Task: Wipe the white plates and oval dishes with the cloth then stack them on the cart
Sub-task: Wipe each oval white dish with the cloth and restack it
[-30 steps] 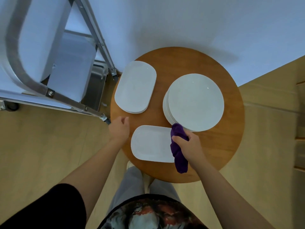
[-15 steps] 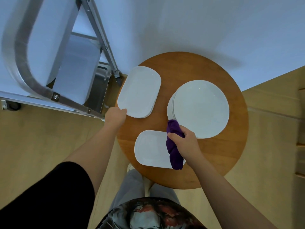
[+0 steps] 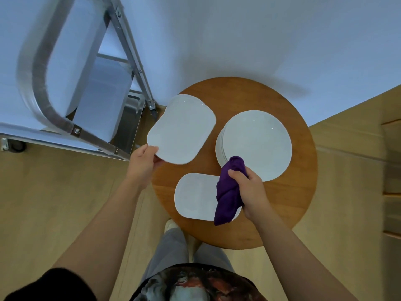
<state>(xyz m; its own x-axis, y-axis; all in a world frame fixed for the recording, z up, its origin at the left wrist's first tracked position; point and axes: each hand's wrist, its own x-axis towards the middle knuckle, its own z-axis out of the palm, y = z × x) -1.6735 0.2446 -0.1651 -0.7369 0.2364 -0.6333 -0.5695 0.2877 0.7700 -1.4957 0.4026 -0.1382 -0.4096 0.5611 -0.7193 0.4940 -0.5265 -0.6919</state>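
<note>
Cart [image 3: 65,118]: metal frame w/ white panels, upper left, just beside table.
Table [image 3: 299,205]: round, wood top, centre-right; carries all dishware.
Round plates [image 3: 258,146]: white stack, right side of table; several rims visible at left edge.
Upper oval dish [image 3: 182,129]: white, far-left part of table, near end overhanging table edge toward cart. Whether single dish or stack: can't tell.
Lower oval dish [image 3: 195,196]: white, flat on near part of table, long axis running left-right; right end covered by cloth.
Cloth [image 3: 230,192]: purple, bunched; top touching near-left rim of round plates, tail hanging over lower oval dish.
Right hand [image 3: 249,190]: fingers curled round cloth, gripping it above lower oval dish's right end.
Left hand [image 3: 143,161]: at near-left corner of upper oval dish, thumb on top of rim, fingers beneath, pinching it.
</note>
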